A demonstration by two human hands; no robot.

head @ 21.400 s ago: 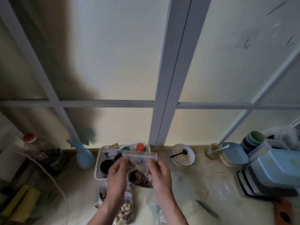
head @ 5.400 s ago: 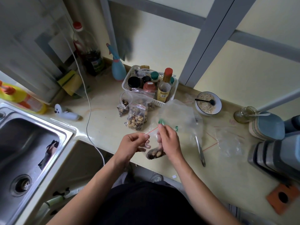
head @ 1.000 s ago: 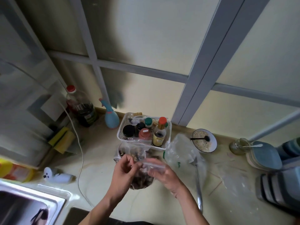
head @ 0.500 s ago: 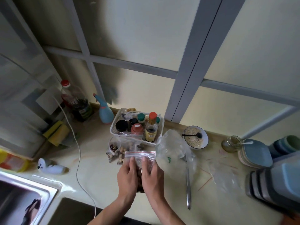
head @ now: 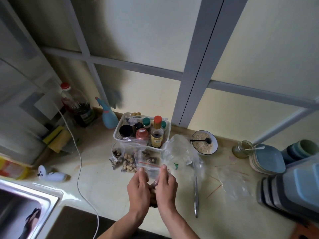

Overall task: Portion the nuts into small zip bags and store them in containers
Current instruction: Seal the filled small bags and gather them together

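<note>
Pale yellow worktop (head: 96,180) beneath a frosted window, carrying 1 white basket (head: 117,135) of bottles, 2 filled nut bags (head: 128,162) just in front of it, and, held above the worktop, 1 small zip bag (head: 151,167), red-lined, pinched near its top by fingers of left hand (head: 138,188) and right hand (head: 166,187).

A single wide-angle head-worn camera looks forward and steeply down onto a kitchen counter (head: 96,180), with the panelled wall (head: 155,40) behind it filling the upper half of the frame. Both forearms enter from the bottom edge, placing the left hand (head: 139,187) and right hand (head: 166,185) close beneath the lens. The sink (head: 25,209) sits at the lower left edge and stacked containers (head: 293,183) at the right edge.
</note>
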